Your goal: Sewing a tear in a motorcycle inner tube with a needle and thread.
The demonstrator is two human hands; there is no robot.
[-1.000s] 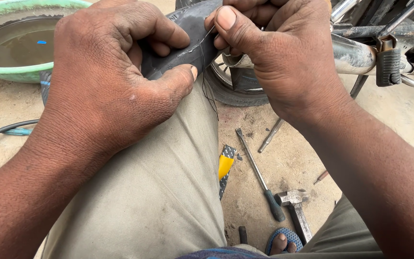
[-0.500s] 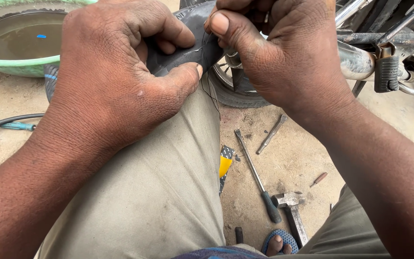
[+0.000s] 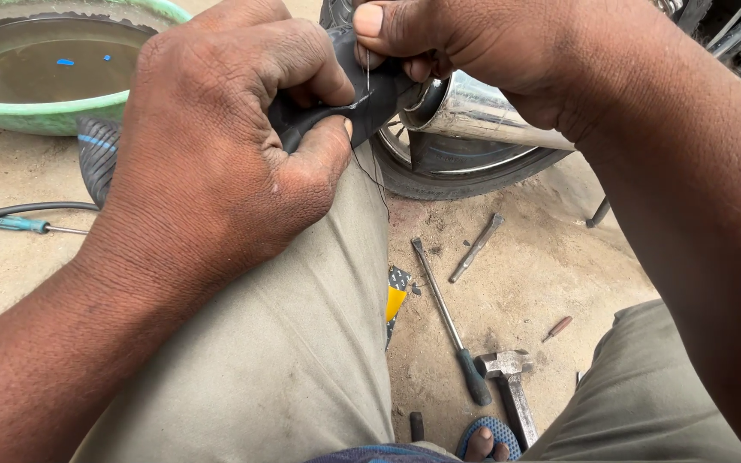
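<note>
A: What do the hands hold?
B: Left hand (image 3: 216, 163) pinches a folded black rubber tube (image 3: 336, 107) over the knee; right hand (image 3: 465, 51) grips a thin needle (image 3: 367, 73).
A: Advice?
B: Probably keep the fold pinched tight.

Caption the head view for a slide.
Both hands, left and right, pinch a black rubber inner tube over the knee.
</note>
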